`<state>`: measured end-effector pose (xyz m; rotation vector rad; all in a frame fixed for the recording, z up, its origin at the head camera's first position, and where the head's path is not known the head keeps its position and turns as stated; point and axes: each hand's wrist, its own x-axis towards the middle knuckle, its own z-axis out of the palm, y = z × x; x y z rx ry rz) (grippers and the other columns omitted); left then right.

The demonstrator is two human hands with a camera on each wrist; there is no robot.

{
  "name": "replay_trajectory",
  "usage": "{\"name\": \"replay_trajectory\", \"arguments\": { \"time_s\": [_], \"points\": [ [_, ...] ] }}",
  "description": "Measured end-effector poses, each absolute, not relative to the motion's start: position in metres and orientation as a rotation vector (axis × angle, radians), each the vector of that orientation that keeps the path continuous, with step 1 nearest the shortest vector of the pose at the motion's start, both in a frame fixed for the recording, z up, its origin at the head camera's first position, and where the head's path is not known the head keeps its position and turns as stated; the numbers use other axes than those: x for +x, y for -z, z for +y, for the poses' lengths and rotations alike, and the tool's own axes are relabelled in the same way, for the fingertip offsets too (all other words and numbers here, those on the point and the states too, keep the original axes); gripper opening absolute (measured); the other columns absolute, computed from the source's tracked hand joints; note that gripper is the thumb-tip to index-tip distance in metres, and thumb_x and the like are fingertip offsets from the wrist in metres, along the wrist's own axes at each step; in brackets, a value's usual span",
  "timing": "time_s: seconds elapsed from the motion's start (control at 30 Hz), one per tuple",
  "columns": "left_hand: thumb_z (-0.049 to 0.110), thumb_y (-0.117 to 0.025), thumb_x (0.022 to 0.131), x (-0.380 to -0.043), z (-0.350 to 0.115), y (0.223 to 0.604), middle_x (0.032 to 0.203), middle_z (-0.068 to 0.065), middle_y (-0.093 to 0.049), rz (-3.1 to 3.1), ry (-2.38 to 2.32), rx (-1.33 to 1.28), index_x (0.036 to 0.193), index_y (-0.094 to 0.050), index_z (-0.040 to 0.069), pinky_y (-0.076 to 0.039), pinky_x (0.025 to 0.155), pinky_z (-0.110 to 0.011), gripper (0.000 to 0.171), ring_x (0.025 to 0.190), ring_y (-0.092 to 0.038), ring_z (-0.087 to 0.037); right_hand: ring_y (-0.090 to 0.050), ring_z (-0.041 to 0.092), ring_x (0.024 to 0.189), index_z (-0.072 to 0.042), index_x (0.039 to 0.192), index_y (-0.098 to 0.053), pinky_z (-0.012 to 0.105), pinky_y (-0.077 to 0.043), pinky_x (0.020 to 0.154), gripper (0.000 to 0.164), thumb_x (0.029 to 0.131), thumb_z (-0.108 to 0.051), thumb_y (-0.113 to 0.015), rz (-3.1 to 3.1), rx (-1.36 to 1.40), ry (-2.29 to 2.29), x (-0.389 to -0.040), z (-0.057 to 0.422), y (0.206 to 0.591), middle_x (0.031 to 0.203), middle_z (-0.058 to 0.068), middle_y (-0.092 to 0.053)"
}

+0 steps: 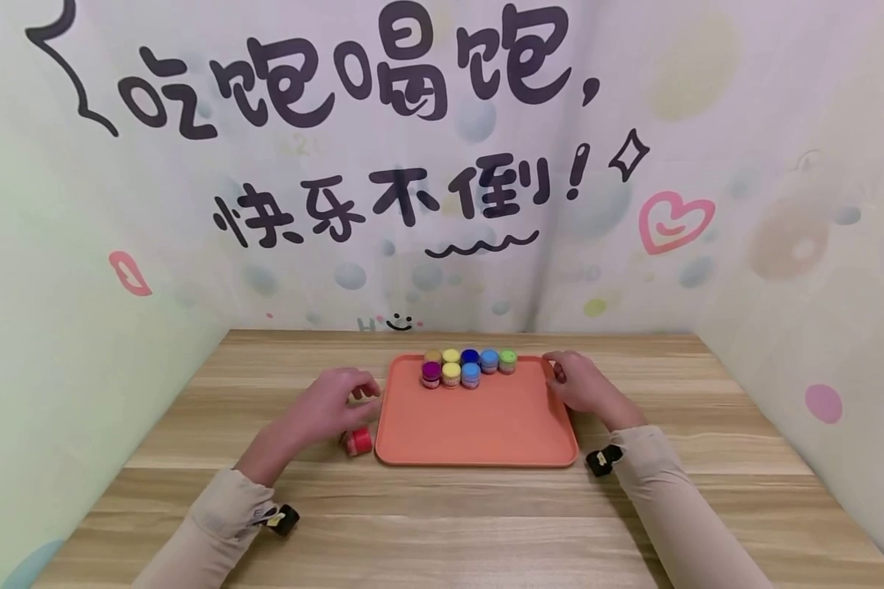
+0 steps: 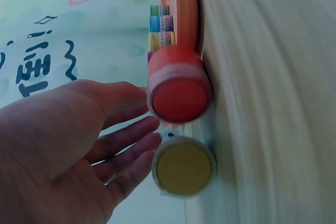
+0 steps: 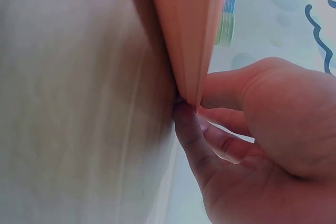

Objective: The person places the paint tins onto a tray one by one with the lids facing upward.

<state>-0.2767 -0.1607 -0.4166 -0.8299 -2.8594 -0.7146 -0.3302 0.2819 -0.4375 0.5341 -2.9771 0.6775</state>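
My left hand (image 1: pixel 331 405) hovers at the left of the orange tray (image 1: pixel 479 429), fingers loosely bent and apart. Just below it a small red jar (image 1: pixel 359 442) lies on its side on the table. In the left wrist view, thumb and fingertips are close beside the red jar (image 2: pixel 179 95) and a second jar with a dull yellow round end (image 2: pixel 184 169). From above, the hand mostly hides that second jar. At the tray's far right corner, my right hand (image 1: pixel 578 383) pinches the rim (image 3: pixel 191 72), thumb on the inner side and a finger low outside.
Along the tray's back stand several small jars in two rows. Behind are brown, yellow, dark blue, light blue and green (image 1: pixel 507 361) ones; in front, purple (image 1: pixel 430 375), yellow (image 1: pixel 451 374) and light blue (image 1: pixel 471 375). A printed curtain (image 1: pixel 383 278) hangs behind the wooden table (image 1: pixel 427 532).
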Motion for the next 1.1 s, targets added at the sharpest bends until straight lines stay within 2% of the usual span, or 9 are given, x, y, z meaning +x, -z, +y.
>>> {"name": "replay_trajectory", "arguments": {
  "time_s": [0.3,0.53,0.9,1.1],
  "points": [
    [0.013,-0.078,0.098,-0.27,-0.183,0.409,0.098,-0.003,-0.077,-2.927,0.684,-0.812,0.106,-0.078,0.006,-0.062,0.08,-0.035,0.011,0.088,-0.068,-0.013,-0.057,0.026,0.087,0.011,0.137,-0.063,0.04,-0.052,0.077,0.04,0.1,-0.002,-0.07,-2.981,0.527,-0.672,-0.332,0.281,0.437,0.097,0.016,-0.064],
    [0.019,-0.08,0.098,-0.263,-0.198,0.401,0.09,0.0,-0.074,-3.014,0.723,-0.793,0.1,-0.075,0.007,-0.06,0.073,-0.028,0.013,0.083,-0.067,-0.011,-0.056,0.025,0.087,0.011,0.137,-0.063,0.04,-0.051,0.077,0.04,0.1,-0.002,-0.069,-2.974,0.534,-0.663,-0.334,0.282,0.439,0.096,0.015,-0.063],
    [0.027,-0.085,0.095,-0.262,-0.207,0.402,0.089,0.004,-0.072,-3.027,0.755,-0.841,0.095,-0.07,0.013,-0.059,0.074,-0.024,0.021,0.081,-0.066,-0.007,-0.057,0.025,0.085,0.011,0.139,-0.062,0.038,-0.052,0.077,0.042,0.099,-0.003,-0.07,-3.0,0.515,-0.666,-0.334,0.284,0.44,0.097,0.015,-0.064],
    [0.024,-0.087,0.094,-0.265,-0.2,0.405,0.093,0.002,-0.072,-3.02,0.775,-0.827,0.102,-0.071,0.009,-0.061,0.077,-0.028,0.024,0.085,-0.066,-0.009,-0.057,0.025,0.085,0.012,0.139,-0.062,0.038,-0.053,0.076,0.043,0.1,-0.003,-0.07,-3.0,0.526,-0.672,-0.333,0.284,0.439,0.098,0.016,-0.064]
  ]
}}
